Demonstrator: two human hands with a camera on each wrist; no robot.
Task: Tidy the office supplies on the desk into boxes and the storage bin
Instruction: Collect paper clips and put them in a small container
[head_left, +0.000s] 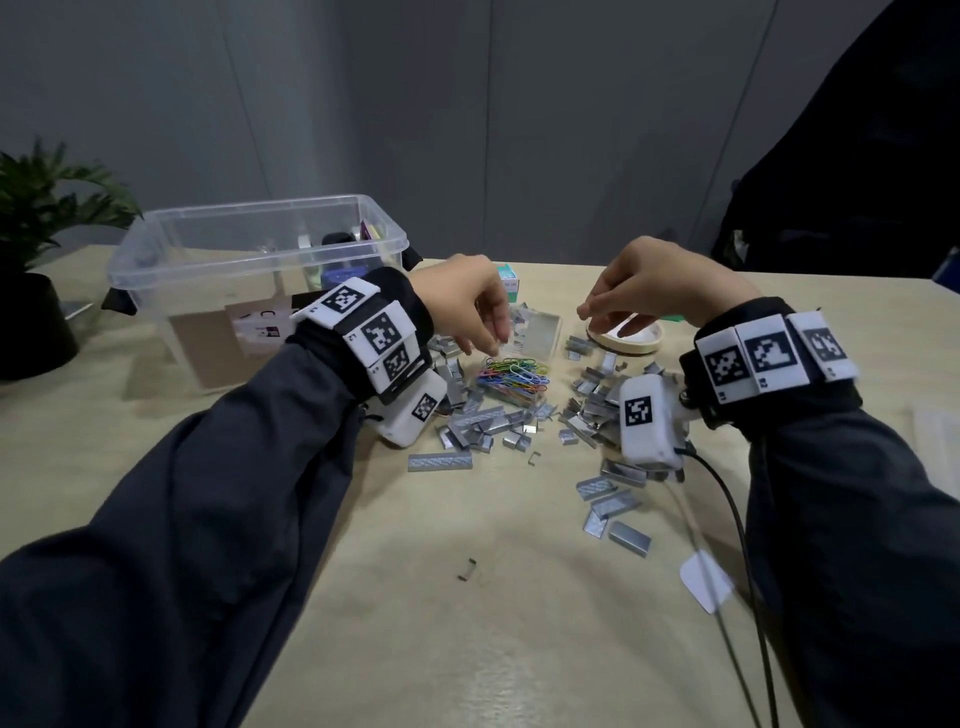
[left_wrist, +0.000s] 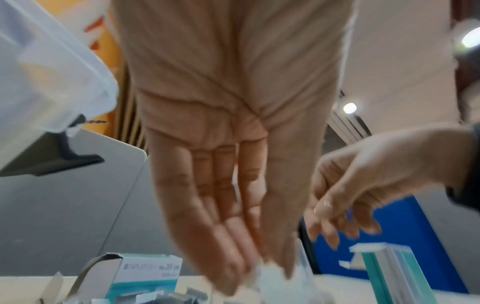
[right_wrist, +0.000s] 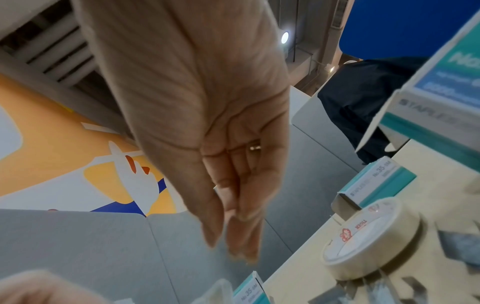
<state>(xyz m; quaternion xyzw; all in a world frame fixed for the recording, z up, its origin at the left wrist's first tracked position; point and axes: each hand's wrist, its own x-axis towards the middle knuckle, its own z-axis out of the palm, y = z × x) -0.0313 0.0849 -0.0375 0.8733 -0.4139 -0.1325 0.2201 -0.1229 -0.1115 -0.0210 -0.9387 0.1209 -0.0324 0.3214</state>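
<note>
- The left hand (left_wrist: 233, 174) is seen palm-on, fingers straight and pointing down.
- A blurred whitish object (left_wrist: 262, 273) is touched by its fingertips (left_wrist: 228, 283); what it is cannot be told.
- An opened staples box (left_wrist: 145, 275) is seen lower left.
- The right hand (left_wrist: 369, 185) is seen at right, fingers loosely curled.
- A clear storage bin (left_wrist: 46, 78) is seen upper left.

Dim, even overhead light; blurred wrist views, wide-angle warping.

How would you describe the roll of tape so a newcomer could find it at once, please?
Start at the clear storage bin at the desk's far left, then look right past the staple pile. Under the right hand lies the tape roll, the only round, cream-coloured thing there.
</note>
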